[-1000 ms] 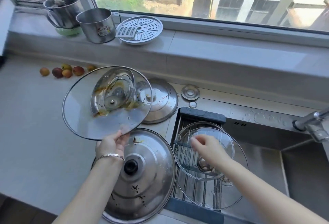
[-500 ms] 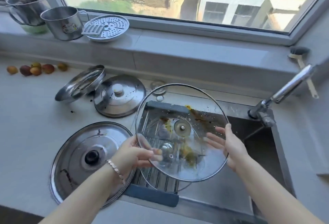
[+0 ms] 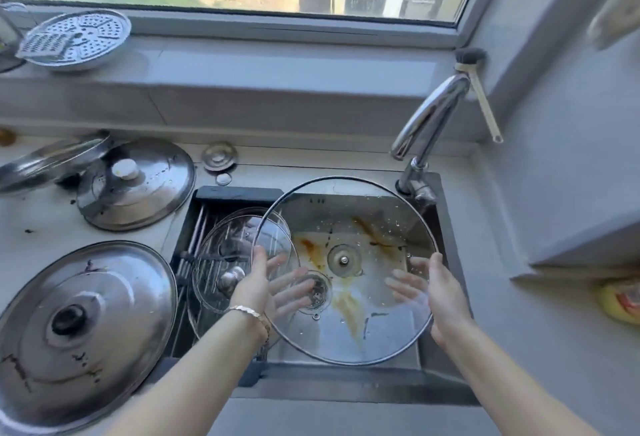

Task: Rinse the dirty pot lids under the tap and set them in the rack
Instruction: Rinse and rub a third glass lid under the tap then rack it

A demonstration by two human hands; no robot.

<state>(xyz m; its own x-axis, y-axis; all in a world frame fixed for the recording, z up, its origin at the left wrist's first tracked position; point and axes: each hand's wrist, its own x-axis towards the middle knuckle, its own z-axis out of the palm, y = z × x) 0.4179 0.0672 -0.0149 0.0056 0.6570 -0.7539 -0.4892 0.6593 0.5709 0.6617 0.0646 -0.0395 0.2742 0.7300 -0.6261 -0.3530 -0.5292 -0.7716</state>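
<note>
I hold a large glass lid (image 3: 360, 221) with orange-brown smears over the sink basin, underside towards me. My left hand (image 3: 258, 285) grips its left rim and my right hand (image 3: 438, 292) its right rim, fingers spread behind the glass. The chrome tap (image 3: 427, 117) stands at the back right of the sink, its spout above the lid's far edge; no water stream shows. Two clean glass lids (image 3: 225, 252) lie on the rack (image 3: 188, 262) over the sink's left part. A big stained steel lid (image 3: 86, 325) lies on the counter at the left.
Another steel lid (image 3: 138, 186) and a tilted one (image 3: 48, 162) lie further back on the counter. A perforated steamer plate (image 3: 74, 37) sits on the window sill. A dish brush (image 3: 479, 89) leans in the right corner. A yellow sponge (image 3: 620, 300) lies at the far right.
The dirty glass lid has moved right from over the counter and rack to over the sink basin. My right hand has taken hold of its right rim.
</note>
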